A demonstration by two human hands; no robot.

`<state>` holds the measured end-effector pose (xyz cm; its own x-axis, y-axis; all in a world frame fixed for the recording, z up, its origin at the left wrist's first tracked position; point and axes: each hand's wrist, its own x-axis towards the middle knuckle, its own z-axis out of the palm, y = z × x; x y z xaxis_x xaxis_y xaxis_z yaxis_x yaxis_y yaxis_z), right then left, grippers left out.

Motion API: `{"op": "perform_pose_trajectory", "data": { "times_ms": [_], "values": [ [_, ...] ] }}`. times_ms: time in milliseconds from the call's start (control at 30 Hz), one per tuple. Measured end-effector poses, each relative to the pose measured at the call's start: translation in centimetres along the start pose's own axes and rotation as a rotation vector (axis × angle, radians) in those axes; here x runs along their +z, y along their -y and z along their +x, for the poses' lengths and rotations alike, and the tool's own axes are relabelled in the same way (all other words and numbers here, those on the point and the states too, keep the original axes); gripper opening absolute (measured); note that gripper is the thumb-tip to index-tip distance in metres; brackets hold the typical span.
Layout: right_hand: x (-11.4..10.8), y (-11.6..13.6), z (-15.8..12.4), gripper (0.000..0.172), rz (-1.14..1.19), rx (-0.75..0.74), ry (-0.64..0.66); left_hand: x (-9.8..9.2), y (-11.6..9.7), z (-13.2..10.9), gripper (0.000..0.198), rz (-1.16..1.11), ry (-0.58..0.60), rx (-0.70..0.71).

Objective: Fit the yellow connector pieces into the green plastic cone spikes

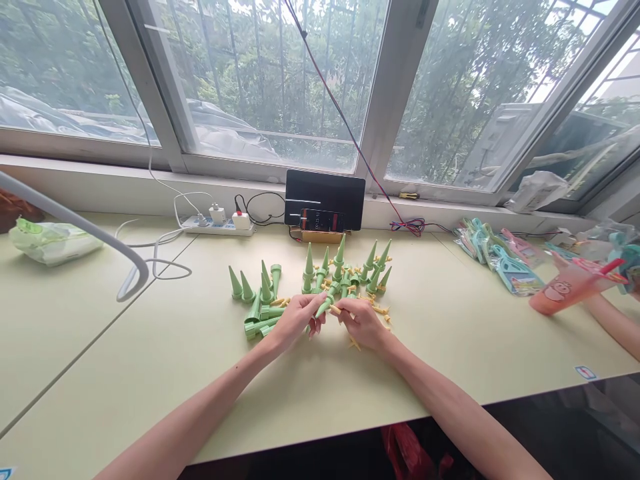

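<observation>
My left hand (299, 319) is closed around a green plastic cone spike (324, 306) that points up and to the right. My right hand (361, 323) pinches a small yellow plastic piece (335, 309) right at the spike's wide end. Behind my hands several green spikes (345, 270) stand upright in a cluster. More green spikes (257, 313) stand and lie to the left. Loose yellow pieces (381, 309) are scattered near my right hand.
A pale table (150, 347) runs under a window. A phone (322, 220) leans on a black stand at the back. A power strip (217, 225) with cables lies left, wet wipes (53, 240) far left. Packaged toys (505, 263) and another person's arm (613, 320) are at the right.
</observation>
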<state>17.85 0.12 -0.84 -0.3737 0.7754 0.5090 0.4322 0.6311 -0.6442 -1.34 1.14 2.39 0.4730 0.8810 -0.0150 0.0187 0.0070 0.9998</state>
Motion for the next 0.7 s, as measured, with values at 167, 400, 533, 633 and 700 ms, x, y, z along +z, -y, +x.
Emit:
{"op": "perform_pose_trajectory", "data": {
  "times_ms": [167,400,533,633,700],
  "values": [
    [-0.1,0.3,0.1,0.024,0.033,0.023,-0.019,0.0,-0.3,-0.1,0.051,0.046,0.028,0.042],
    [-0.1,0.9,0.2,0.027,0.128,0.084,-0.017,-0.2,-0.7,-0.1,0.047,0.076,0.065,0.039],
    [-0.3,1.0,0.2,0.027,0.194,0.133,-0.012,-0.5,-0.6,0.0,0.047,0.101,0.098,0.048],
    [-0.3,1.1,0.2,0.026,0.253,0.165,-0.003,-0.6,-0.4,0.0,0.048,0.123,0.107,0.034],
    [-0.3,1.1,0.2,0.027,0.290,0.185,0.000,-0.7,-0.3,0.0,0.048,0.120,0.111,0.025]
  ]
}}
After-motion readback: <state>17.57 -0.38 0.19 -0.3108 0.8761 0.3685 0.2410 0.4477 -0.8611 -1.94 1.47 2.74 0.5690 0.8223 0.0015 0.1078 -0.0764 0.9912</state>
